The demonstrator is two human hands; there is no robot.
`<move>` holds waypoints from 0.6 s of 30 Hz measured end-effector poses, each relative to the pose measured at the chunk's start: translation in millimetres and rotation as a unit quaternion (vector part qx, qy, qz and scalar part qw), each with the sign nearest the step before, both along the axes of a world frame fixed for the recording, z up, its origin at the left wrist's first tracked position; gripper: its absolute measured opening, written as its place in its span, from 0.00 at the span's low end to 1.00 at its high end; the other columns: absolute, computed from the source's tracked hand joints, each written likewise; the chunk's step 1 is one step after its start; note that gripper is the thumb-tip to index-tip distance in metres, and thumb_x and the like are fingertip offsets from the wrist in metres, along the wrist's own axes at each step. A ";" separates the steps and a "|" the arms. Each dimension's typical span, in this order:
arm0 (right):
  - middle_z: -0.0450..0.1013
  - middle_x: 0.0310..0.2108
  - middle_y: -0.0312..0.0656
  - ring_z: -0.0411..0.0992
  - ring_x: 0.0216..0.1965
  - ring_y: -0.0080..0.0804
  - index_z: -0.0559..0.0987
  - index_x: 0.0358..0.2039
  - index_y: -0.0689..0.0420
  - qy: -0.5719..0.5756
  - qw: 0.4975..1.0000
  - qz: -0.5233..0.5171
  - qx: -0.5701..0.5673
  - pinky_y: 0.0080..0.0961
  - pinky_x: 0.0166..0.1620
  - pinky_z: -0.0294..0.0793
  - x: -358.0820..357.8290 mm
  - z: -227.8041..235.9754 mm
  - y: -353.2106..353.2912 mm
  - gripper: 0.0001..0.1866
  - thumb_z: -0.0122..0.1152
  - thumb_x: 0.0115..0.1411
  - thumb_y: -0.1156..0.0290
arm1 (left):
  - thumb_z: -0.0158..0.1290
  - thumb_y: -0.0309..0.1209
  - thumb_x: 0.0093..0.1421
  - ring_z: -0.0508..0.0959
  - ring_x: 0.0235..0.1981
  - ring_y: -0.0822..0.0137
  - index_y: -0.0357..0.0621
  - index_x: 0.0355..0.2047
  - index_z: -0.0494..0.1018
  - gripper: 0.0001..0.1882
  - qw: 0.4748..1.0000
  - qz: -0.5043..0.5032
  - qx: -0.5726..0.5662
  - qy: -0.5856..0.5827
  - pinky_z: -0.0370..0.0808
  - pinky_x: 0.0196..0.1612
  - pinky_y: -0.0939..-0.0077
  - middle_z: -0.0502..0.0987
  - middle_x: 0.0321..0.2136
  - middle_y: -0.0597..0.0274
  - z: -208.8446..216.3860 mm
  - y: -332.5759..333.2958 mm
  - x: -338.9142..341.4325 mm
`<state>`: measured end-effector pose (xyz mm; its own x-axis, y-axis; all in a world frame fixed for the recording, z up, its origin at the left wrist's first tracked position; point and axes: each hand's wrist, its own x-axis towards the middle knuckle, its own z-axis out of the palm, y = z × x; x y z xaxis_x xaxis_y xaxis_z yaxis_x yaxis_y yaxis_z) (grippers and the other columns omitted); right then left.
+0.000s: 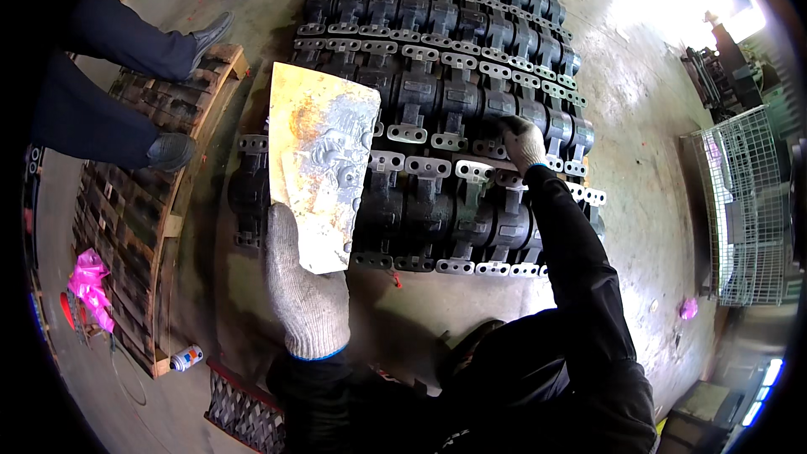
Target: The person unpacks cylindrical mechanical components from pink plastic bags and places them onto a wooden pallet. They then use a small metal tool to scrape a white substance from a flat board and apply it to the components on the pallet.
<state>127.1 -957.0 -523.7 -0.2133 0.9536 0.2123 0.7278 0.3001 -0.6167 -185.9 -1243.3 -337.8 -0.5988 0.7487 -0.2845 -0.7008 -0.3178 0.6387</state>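
My left hand (304, 290), in a whitish knit glove, grips the lower left edge of a flat tan board (290, 122). Thick grey paste (343, 147) is smeared over the board's face, mostly along its right side. My right hand (523, 142), gloved with dark fingers, reaches forward onto rows of black metal rollers (458, 99). Its fingers blend into the dark metal, so their closure and anything between them cannot be made out. Light metal end brackets with round holes (427, 167) line the rollers.
At left, a person's leg (126, 42) and dark shoes rest on a wooden pallet (181, 202). A pink plastic bag (89, 286) and a spray can (186, 358) lie nearby. A wire mesh cage (740, 210) stands at right. A red-edged crate (239, 403) sits by my left arm.
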 end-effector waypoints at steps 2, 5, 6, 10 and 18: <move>0.80 0.42 0.55 0.77 0.47 0.55 0.85 0.44 0.57 -0.007 1.000 0.001 0.008 0.39 0.51 0.76 3.6 -0.7 1.0 0.14 0.59 0.59 0.70 | 0.54 0.38 0.69 0.75 0.60 0.60 0.39 0.63 0.69 0.26 1.000 -0.005 0.002 -0.001 0.71 0.62 0.64 0.74 0.60 0.57 2.1 -1.3 1.1; 0.80 0.42 0.55 0.78 0.47 0.54 0.85 0.44 0.57 -0.025 1.000 0.001 0.020 0.39 0.51 0.76 4.1 -2.2 2.6 0.14 0.59 0.59 0.70 | 0.54 0.39 0.69 0.75 0.60 0.60 0.39 0.63 0.69 0.26 1.000 0.008 -0.016 0.007 0.71 0.62 0.64 0.75 0.60 0.57 0.8 -1.2 1.9; 0.80 0.42 0.55 0.78 0.46 0.54 0.85 0.44 0.57 -0.020 1.000 -0.001 0.015 0.39 0.51 0.77 3.5 -1.3 1.2 0.14 0.59 0.59 0.71 | 0.54 0.39 0.69 0.75 0.60 0.60 0.39 0.63 0.69 0.26 1.000 0.006 -0.015 0.009 0.71 0.62 0.64 0.75 0.59 0.58 0.1 -0.8 1.5; 0.81 0.42 0.53 0.79 0.45 0.51 0.85 0.44 0.56 0.054 0.997 -0.015 -0.051 0.36 0.49 0.77 -10.0 21.3 -14.0 0.14 0.60 0.59 0.71 | 0.54 0.39 0.69 0.75 0.60 0.60 0.39 0.63 0.69 0.26 1.000 0.000 0.001 0.012 0.71 0.61 0.64 0.75 0.59 0.58 -1.4 -0.9 -1.1; 0.81 0.41 0.51 0.79 0.44 0.51 0.85 0.44 0.56 0.035 0.999 -0.015 -0.027 0.36 0.48 0.78 -8.5 10.7 -9.9 0.13 0.60 0.59 0.71 | 0.53 0.38 0.69 0.75 0.59 0.61 0.37 0.63 0.69 0.26 1.000 0.000 0.003 0.007 0.71 0.61 0.64 0.75 0.59 0.57 4.0 -1.0 0.6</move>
